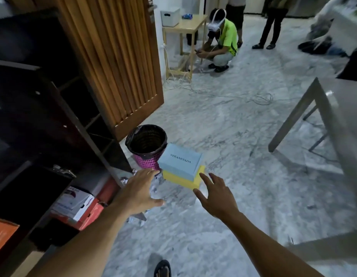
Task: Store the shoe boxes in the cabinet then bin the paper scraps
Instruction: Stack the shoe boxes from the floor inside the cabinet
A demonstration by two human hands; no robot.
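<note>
A light blue shoe box [180, 161] lies stacked on a yellow shoe box [195, 181] on the marble floor, beside a pink bin [146, 145] with a black liner. My left hand [139, 189] reaches toward the stack's left side with fingers spread, just short of it. My right hand [216, 194] hovers open at the yellow box's near right corner. Crumpled paper scraps [136, 217] lie on the floor under and around my left hand. The dark cabinet [43, 120] stands open on the left, with white and orange shoe boxes [79, 206] on its bottom shelf.
A slatted wooden door [121, 62] stands open behind the bin. A grey table [331, 120] fills the right side. A person crouches [221, 43] by a small wooden table [185, 27], others stand behind, and cables trail across the floor. My sandalled foot [162, 268] shows below.
</note>
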